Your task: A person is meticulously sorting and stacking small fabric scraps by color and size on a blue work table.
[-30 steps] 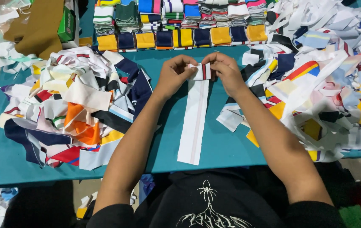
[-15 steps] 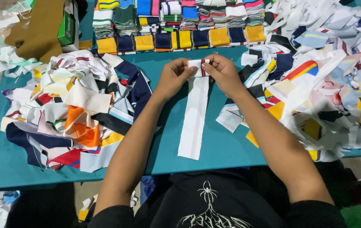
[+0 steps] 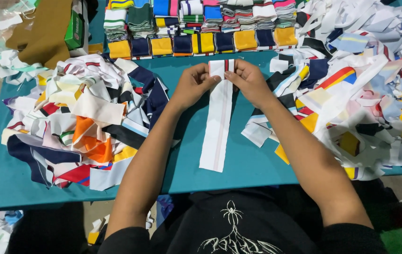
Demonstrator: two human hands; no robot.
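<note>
A long white fabric strip (image 3: 218, 127) with a thin pink line and a striped far end lies lengthwise on the teal table (image 3: 248, 164). My left hand (image 3: 192, 84) pinches the strip's far end from the left. My right hand (image 3: 250, 82) pinches the same end from the right, with the end folded back between the fingers of both hands. The near end of the strip rests flat on the table.
A heap of mixed coloured fabric strips (image 3: 78, 117) lies to the left, a larger heap (image 3: 361, 80) to the right. Rows of folded, stacked strips (image 3: 196, 28) line the far edge. A brown cloth (image 3: 45, 33) and a green box (image 3: 75, 30) sit at the far left.
Both hands stay on the strip's far end; the fold there has been worked slightly. The view has shifted a little.
</note>
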